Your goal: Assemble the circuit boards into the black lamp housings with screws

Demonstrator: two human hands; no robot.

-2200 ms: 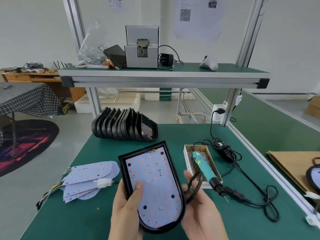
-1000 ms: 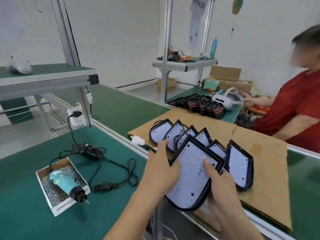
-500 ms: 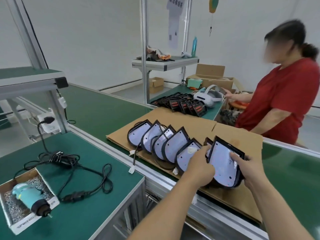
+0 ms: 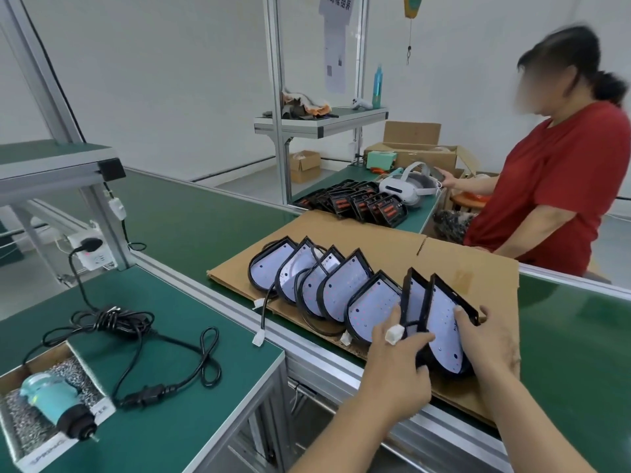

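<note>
Resting now on cardboard [image 4: 478, 268], housing [image 4: 444, 329] joins row.

White walls [image 4: 153, 80], seemingly grey floor [image 4: 246, 180].

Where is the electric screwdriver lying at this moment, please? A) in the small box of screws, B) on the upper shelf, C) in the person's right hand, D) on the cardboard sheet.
A: the electric screwdriver lies in the small box of screws on the green bench, away from both hands.

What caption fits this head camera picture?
Both hands set an assembled lamp housing at the row's end on cardboard.
</note>
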